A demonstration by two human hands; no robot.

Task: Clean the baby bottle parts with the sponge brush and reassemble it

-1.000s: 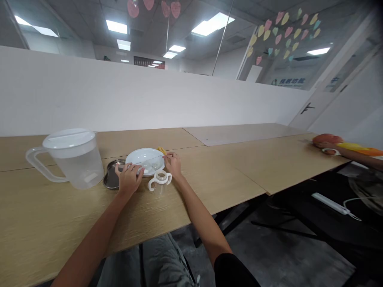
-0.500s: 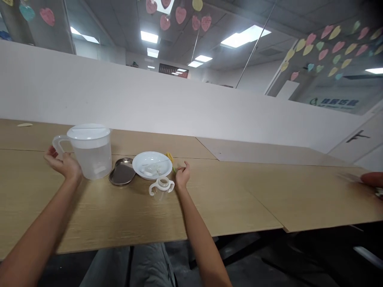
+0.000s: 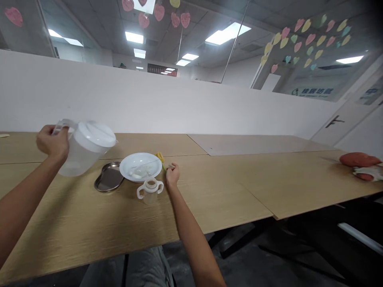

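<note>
My left hand (image 3: 54,142) is wrapped round the handle of a translucent lidded pitcher (image 3: 85,149), which is tilted to the right and raised off the table. My right hand (image 3: 172,175) rests on the table with its fingers curled, beside a yellow flower (image 3: 160,156) with a green stem; what it holds, if anything, is too small to make out. Between my hands are a metal kidney-shaped tray (image 3: 109,178), a white bowl (image 3: 140,162) with clear and white items in it, and a clear two-handled cup (image 3: 150,193) with an open top, standing in front of the bowl.
Behind the wooden table (image 3: 215,191) runs a low white wall (image 3: 149,107) with glass above it. At the far right of the table lie a reddish-brown object (image 3: 359,159) and a white and reddish item (image 3: 369,173).
My left hand has lifted the pitcher and tipped it to the right. The view has turned slightly right, showing more of the reddish-brown object. My right hand stays beside the bowl, its fingers more curled.
</note>
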